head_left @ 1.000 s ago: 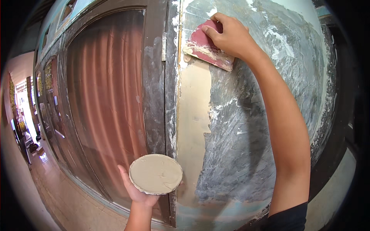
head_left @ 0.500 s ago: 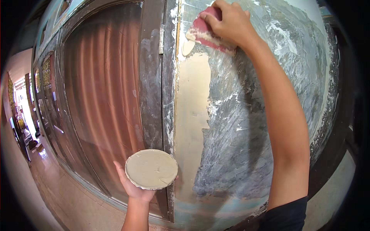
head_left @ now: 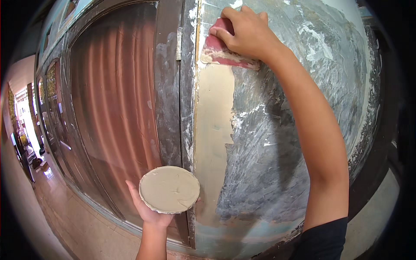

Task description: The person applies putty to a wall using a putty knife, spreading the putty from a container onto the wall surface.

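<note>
My right hand grips a red putty scraper near the top of the wall, its broad edge against the surface. Beige putty is smeared along the scraper's lower part. Beneath that edge, a smooth band of beige putty runs down the wall beside the door frame. Low in front of the door, my left hand holds up a round, shallow dish of beige putty. The thumb shows at the dish's left side; most of the other fingers are hidden under it.
The grey, patchy wall spreads to the right of the putty band, with white streaks. On the left stands a dark wooden door frame with a hinge and a reddish-brown curtain behind glass. A tiled floor lies below.
My right hand has brought the scraper down and slightly left, over the spot where a loose dab of putty was. My left hand and the dish have hardly moved.
</note>
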Demonstrator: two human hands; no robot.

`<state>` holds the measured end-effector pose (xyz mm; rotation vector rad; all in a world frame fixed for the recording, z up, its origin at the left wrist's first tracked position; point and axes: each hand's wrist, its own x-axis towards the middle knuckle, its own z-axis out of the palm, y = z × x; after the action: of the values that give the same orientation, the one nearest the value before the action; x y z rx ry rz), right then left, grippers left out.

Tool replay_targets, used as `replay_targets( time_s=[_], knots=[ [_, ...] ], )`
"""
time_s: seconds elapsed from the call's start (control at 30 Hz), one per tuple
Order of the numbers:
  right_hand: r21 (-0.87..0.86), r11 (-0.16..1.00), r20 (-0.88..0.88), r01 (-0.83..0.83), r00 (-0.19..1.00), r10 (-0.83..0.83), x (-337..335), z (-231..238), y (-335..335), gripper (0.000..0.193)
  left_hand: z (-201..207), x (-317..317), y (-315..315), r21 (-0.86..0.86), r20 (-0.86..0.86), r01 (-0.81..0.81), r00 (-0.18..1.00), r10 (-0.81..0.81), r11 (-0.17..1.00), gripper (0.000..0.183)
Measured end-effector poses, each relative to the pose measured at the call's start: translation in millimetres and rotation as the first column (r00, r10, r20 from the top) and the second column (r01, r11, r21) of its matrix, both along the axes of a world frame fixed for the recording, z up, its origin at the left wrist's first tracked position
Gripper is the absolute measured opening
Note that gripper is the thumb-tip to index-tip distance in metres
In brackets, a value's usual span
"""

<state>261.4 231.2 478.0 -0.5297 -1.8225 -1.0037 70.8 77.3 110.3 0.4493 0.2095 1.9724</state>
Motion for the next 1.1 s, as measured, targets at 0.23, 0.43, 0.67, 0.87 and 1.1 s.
replay_targets(
  time_s=[0.23, 0.43, 0.67, 0.87, 1.1],
  knots=[
    [-0.119, 0.982, -0.045, -0.144, 0.989, 0.14, 5, 10, -2, 0.04, -2, -5, 0, 0.0, 0.032, -0.001, 0.999, 0.001, 1.0, 0.096],
    [-0.002, 1.0, -0.126, -0.021, 0.992, 0.021, 10, 19, -7, 0.043, -11, -16, 5, 0.013, 0.015, 0.001, 1.0, -0.001, 1.0, 0.097],
    [0.128, 0.991, 0.04, 0.031, 0.999, -0.036, 2, 7, 17, 0.042, 3, -15, -6, -0.005, -0.058, -0.008, 0.998, 0.007, 1.0, 0.095],
    [-0.043, 0.998, 0.038, 0.035, 0.999, -0.033, -1, 4, 0, 0.042, -1, -24, -8, -0.016, -0.038, -0.051, 0.998, 0.05, 0.999, 0.094],
    [0.057, 0.99, -0.122, -0.13, 0.983, 0.136, 8, 17, 0, 0.042, 0, -28, -6, 0.021, -0.039, -0.027, 0.999, 0.028, 0.999, 0.094]
  ],
)
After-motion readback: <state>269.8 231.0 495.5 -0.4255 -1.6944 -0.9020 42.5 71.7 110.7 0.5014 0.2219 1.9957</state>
